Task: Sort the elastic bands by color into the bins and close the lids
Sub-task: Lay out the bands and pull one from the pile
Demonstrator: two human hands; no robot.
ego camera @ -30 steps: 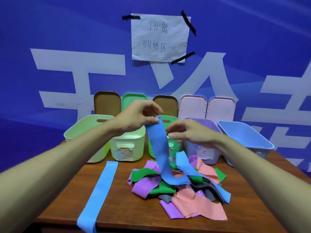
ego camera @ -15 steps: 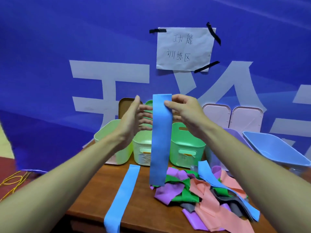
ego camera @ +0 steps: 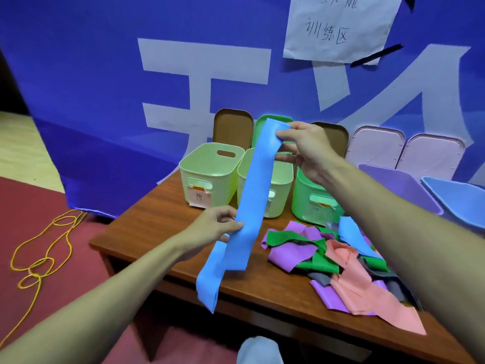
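The table's (ego camera: 136, 232) near edge runs from a left corner down toward the right. One blue band (ego camera: 208, 282) lies flat on the wood, and its near end hangs over that edge.

Just above it is a second blue band (ego camera: 253, 195), held in the air by both hands. The left hand (ego camera: 212, 228) pinches it low on its length between thumb and fingers. The right hand (ego camera: 305, 151) pinches its top end, farther off and higher, so the strip slants up over the bins.

To the right lies one loose pile of bands (ego camera: 338, 261) in purple, green, salmon and grey, with a third blue strip (ego camera: 350, 236) across its far side. The pile reaches close to the near edge. Bare wood shows left of the bands, out to the corner.

Five bins (ego camera: 207, 174) stand in a row beyond: two pale green, one mint green, one purple and one blue, the last cut by the right frame edge. All are open.

Five lids (ego camera: 375, 151) lean on the blue backdrop (ego camera: 105, 88) behind them: two brown, one green and two pale pink. One paper sign (ego camera: 338, 27) is taped above.

On the red floor at left lies one yellow cord (ego camera: 44, 258).
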